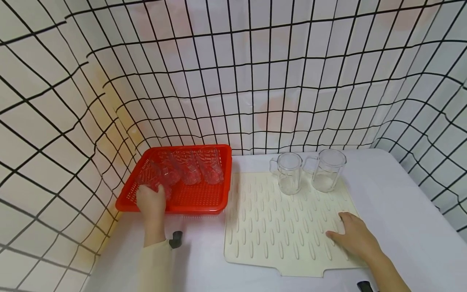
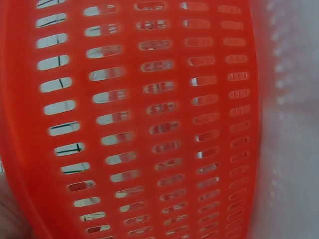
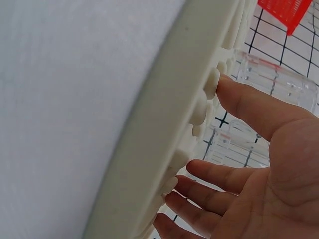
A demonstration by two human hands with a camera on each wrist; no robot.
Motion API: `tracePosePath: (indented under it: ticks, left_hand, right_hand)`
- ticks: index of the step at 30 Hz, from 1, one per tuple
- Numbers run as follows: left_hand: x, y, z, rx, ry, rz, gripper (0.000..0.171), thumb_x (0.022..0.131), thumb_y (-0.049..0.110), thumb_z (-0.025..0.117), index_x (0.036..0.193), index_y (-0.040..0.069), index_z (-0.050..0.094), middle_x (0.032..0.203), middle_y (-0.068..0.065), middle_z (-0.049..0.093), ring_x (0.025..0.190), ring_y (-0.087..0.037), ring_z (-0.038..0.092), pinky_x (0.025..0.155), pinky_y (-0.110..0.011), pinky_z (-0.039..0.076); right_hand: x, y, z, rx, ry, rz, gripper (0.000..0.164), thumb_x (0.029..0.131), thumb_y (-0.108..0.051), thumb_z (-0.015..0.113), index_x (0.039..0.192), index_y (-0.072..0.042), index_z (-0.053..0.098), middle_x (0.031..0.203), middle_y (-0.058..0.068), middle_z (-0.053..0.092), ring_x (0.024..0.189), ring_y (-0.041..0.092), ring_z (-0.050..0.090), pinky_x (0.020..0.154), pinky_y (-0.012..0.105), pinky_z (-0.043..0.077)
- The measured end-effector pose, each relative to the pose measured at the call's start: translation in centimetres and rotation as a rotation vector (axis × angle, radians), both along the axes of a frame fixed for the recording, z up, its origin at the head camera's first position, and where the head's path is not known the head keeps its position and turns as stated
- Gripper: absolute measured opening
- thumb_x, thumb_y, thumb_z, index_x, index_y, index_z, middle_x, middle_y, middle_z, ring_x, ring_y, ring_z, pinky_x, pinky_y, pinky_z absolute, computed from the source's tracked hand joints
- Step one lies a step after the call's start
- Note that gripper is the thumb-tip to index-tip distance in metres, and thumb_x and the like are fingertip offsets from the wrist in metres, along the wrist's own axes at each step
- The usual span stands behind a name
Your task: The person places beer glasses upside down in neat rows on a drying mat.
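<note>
The left hand (image 1: pixel 151 200) reaches over the red basket's (image 1: pixel 197 210) near rim to a glass mug (image 1: pixel 151 175) inside; its hidden fingers leave the grip unclear. The right hand (image 1: pixel 355 237), fingers spread wide, is at the ridged mat's (image 1: pixel 270 239) right side, near 2 upright clear mugs (image 1: pixel 290 178). A careless lift could knock crowded glass together.

One red plastic basket (image 1: pixel 200 210), one cream ribbed mat (image 1: pixel 251 221), two glass mugs (image 1: pixel 290 176), four clear glasses (image 1: pixel 211 167) and two hands (image 1: pixel 355 236) are seen.

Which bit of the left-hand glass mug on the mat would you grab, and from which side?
Probably its handle, coming from the left: the mug stands upright with the handle sticking out that way, while the other mug stands close on its right.
</note>
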State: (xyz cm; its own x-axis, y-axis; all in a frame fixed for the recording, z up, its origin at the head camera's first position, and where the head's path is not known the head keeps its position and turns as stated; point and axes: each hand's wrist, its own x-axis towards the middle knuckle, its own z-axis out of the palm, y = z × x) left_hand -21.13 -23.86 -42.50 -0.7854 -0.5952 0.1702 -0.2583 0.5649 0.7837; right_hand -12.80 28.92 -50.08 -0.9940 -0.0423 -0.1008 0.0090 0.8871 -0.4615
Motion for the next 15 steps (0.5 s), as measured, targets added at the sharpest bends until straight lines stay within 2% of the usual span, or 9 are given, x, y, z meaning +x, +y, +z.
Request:
tracePosePath:
  ticks: [8,15]
  left_hand:
    - [-0.26,0.49,-0.20,-0.098,-0.081,0.027,0.046,0.094,0.022,0.060,0.121,-0.012,0.045,0.112,-0.032,0.054,0.098,-0.046,0.053,0.093,-0.061,0.044]
    - [-0.79,0.27,-0.77,-0.240,-0.149,0.059,0.041,0.094,0.030,0.057,0.102,-0.010,0.056,0.092,-0.032,0.064,0.077,-0.043,0.060,0.077,-0.058,0.052]
  right_hand:
    - [0.04,0.05,-0.14,-0.003,0.001,-0.013,0.091,0.082,-0.049,0.072,0.132,0.019,0.039,0.133,0.044,0.037,0.122,0.061,0.033,0.093,0.071,0.033]
    - [0.12,0.04,-0.21,-0.012,0.005,-0.013,0.091,0.082,-0.051,0.072,0.132,0.018,0.039,0.134,0.043,0.037,0.122,0.060,0.033,0.094,0.071,0.033]
